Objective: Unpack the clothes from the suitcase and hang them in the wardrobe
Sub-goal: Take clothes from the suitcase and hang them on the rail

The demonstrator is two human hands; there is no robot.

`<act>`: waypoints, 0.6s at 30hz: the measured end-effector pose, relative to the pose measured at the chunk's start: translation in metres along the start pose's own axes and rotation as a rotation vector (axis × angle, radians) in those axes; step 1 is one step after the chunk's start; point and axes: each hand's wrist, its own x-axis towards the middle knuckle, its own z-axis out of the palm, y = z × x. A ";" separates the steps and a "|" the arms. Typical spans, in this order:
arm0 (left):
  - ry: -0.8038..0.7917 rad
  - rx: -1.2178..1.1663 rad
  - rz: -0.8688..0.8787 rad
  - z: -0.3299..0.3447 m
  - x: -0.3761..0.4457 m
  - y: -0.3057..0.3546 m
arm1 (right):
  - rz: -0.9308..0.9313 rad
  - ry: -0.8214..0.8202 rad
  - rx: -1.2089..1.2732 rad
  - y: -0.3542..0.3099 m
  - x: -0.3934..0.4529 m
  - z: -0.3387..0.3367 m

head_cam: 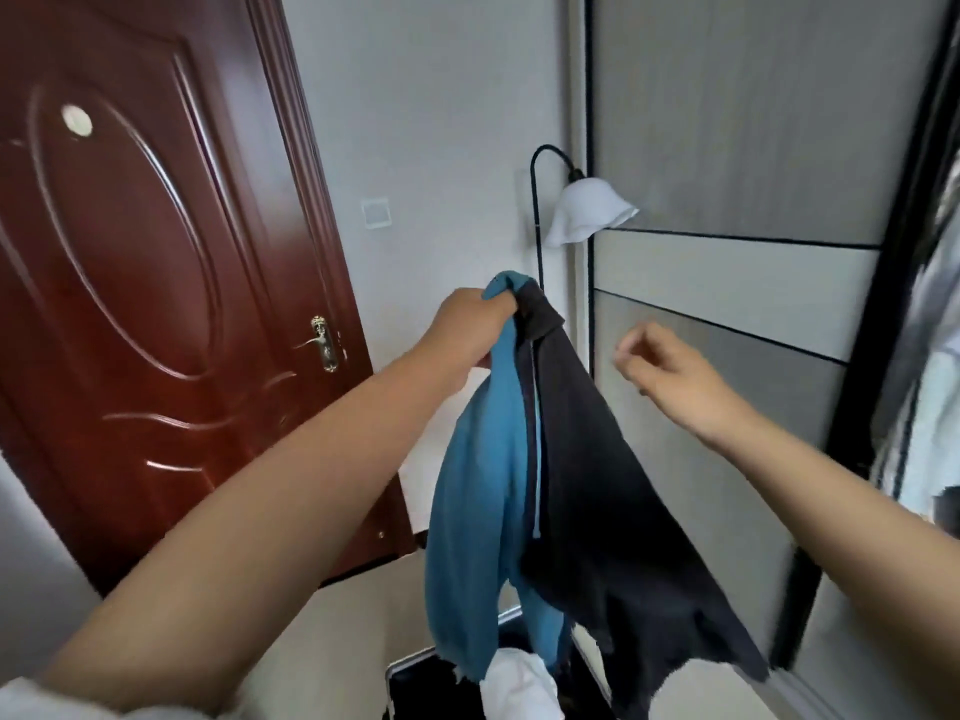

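My left hand (467, 327) is raised in the middle of the view and grips the top of a blue and dark grey garment (571, 485), which hangs down from it. My right hand (670, 376) is to the right of the garment, apart from it, with its fingers loosely curled and nothing in them. Below the garment lies the open black suitcase (415, 683) with a white piece of clothing (519, 685) in it. The wardrobe's grey sliding door (737, 148) fills the right side. Hung clothes (930, 387) show in the open gap at the far right edge.
A dark red door (156, 252) with a brass handle stands on the left. A black floor lamp with a white shade (589, 210) stands against the wall between the door and the wardrobe, just behind the garment.
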 end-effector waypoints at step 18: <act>-0.414 0.310 0.041 -0.030 -0.063 0.000 | 0.019 -0.165 -0.108 -0.035 -0.063 0.054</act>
